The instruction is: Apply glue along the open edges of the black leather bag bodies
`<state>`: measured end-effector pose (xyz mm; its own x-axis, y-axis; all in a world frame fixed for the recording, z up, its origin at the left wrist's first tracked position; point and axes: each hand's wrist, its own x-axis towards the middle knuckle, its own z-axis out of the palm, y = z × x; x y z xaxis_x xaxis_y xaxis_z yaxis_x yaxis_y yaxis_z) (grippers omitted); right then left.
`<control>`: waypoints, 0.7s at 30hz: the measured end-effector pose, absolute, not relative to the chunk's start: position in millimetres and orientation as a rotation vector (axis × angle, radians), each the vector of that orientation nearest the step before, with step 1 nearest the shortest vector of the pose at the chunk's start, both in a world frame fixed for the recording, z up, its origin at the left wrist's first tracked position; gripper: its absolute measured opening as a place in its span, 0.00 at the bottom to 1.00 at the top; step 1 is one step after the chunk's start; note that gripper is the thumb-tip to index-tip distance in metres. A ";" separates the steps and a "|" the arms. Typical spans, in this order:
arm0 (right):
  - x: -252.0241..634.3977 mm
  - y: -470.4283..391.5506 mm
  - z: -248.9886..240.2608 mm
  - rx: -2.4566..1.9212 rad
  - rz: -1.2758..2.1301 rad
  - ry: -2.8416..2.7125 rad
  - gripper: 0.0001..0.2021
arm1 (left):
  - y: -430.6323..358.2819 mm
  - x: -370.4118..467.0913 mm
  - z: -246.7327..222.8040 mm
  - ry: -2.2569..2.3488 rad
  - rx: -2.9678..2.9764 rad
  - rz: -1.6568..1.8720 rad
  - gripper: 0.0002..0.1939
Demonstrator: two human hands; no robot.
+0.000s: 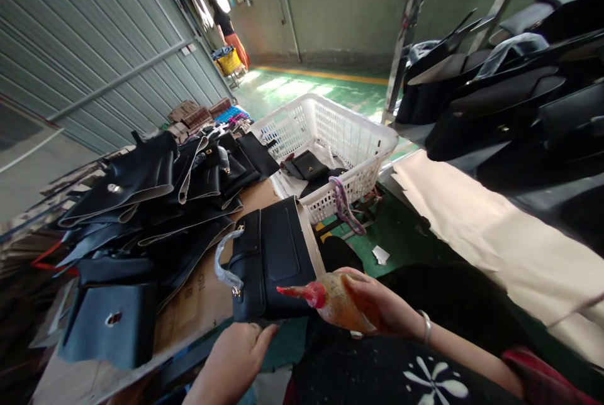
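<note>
At the table's (189, 310) near edge, a black bag (274, 260) lies flat on brown cardboard, a clear plastic-wrapped handle curling off its left side. Left hand (236, 361) rests at the bag's bottom edge, fingers bent and touching it, gripping nothing else. Right hand (377, 307) is closed around a glue bottle (330, 301) with a red nozzle that points left, just over the bag's lower right corner. Left of the bag sits a pile of black bag pieces (141, 204). Behind it stands a white basket (340, 134) with more black pieces inside. Finished bags (509, 97) fill a rack at right. Far back, a person (225, 24) stands by a yellow crate.
</note>
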<state>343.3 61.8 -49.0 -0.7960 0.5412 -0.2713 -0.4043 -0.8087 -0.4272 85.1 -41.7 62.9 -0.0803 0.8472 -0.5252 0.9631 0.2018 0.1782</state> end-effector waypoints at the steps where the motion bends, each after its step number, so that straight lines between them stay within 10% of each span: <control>1: 343.3 62.8 -46.3 -0.530 2.528 -0.477 0.19 | -41.6 79.6 68.9 2.010 1.584 -0.232 0.26; 7: 337.7 64.5 -39.0 -0.545 2.553 -0.405 0.20 | -14.4 28.1 100.7 2.453 0.878 1.185 0.30; 12: 334.2 65.0 -34.0 -0.574 2.496 -0.408 0.21 | 29.2 39.2 75.9 1.941 0.475 0.996 0.47; 21: 357.3 79.3 -10.5 -0.540 2.358 -0.364 0.18 | 42.2 51.6 102.9 1.547 0.366 1.282 0.33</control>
